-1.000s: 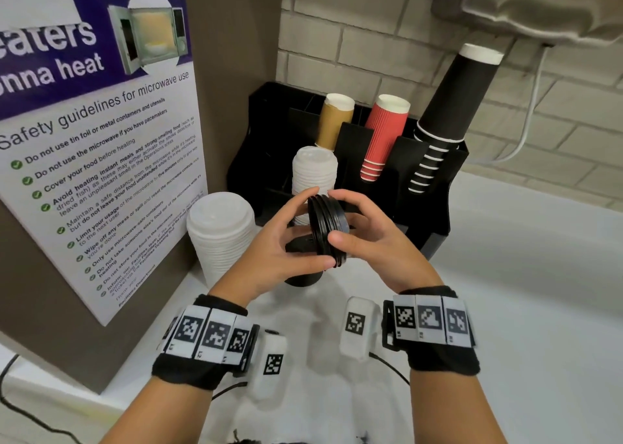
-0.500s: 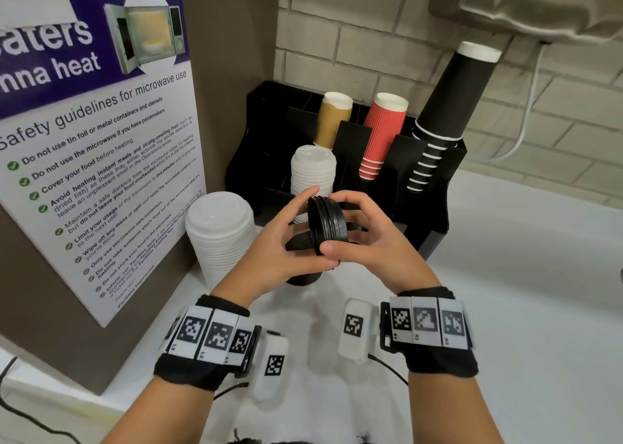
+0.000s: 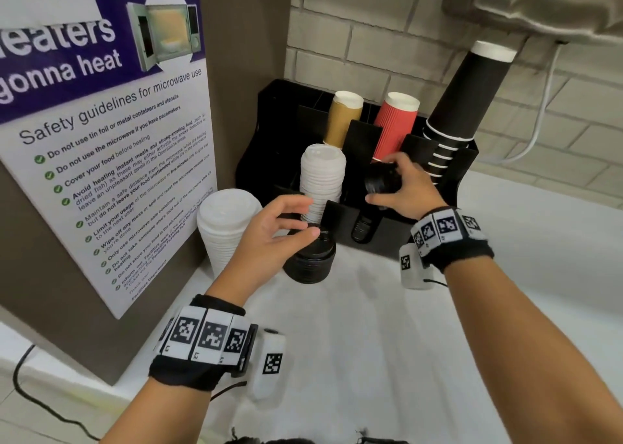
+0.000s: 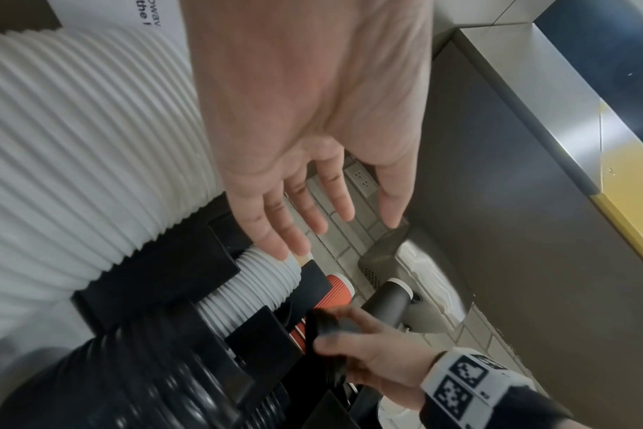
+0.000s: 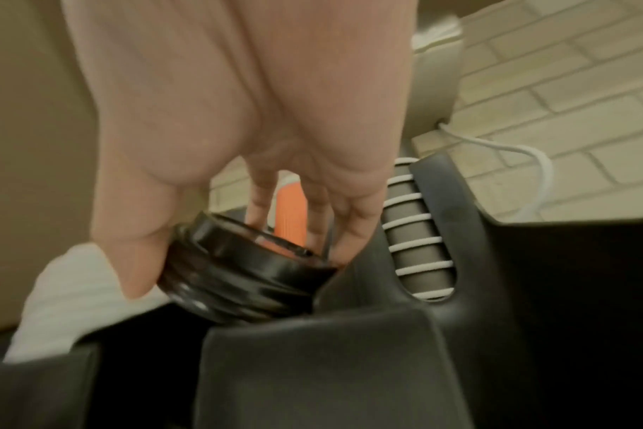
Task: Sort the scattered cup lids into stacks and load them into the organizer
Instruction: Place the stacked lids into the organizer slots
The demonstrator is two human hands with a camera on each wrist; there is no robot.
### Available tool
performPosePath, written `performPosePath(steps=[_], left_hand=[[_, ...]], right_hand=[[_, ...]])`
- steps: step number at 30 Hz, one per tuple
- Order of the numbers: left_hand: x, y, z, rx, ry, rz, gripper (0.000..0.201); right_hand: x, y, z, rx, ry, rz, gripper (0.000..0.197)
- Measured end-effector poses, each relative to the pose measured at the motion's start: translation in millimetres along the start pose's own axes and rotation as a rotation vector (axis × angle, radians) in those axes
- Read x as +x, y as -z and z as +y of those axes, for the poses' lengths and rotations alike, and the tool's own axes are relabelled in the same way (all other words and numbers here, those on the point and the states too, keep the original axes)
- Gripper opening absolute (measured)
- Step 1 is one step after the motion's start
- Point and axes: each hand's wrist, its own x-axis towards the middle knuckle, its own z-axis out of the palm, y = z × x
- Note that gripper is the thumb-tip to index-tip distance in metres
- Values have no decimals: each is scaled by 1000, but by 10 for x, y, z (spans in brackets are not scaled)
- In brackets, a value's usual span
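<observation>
My right hand (image 3: 392,182) grips a short stack of black lids (image 3: 379,182) (image 5: 239,275) over the front slot of the black organizer (image 3: 367,238), where more black lids (image 3: 361,229) sit. Relaxed and holding nothing, my left hand (image 3: 286,221) (image 4: 312,226) hovers just above a taller stack of black lids (image 3: 310,261) standing on the counter. A stack of white lids (image 3: 322,177) fills the organizer's left front slot. A larger stack of white lids (image 3: 226,231) stands on the counter beside the poster.
Brown cups (image 3: 342,116), red cups (image 3: 392,125) and tall black cups (image 3: 462,103) lean in the organizer's rear slots. A safety poster (image 3: 101,140) covers the panel at left. A brick wall (image 3: 371,39) and a white cable (image 3: 539,113) lie behind. White counter (image 3: 371,342) spreads in front.
My right hand carried the small black lid stack right and back to the organizer's slot. My left hand let go of it and now hovers over the counter's black stack.
</observation>
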Motion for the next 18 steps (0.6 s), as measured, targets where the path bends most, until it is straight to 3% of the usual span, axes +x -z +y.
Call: performPosePath(steps=[7,18], left_hand=[[-20,50,-2,17,-1,7,39],[-34,73,-20,26,-17,25,37]], right_hand=[[143,-178,-100,-556,51,-276,79],[84,-346,-72,-665,25,-320,86]])
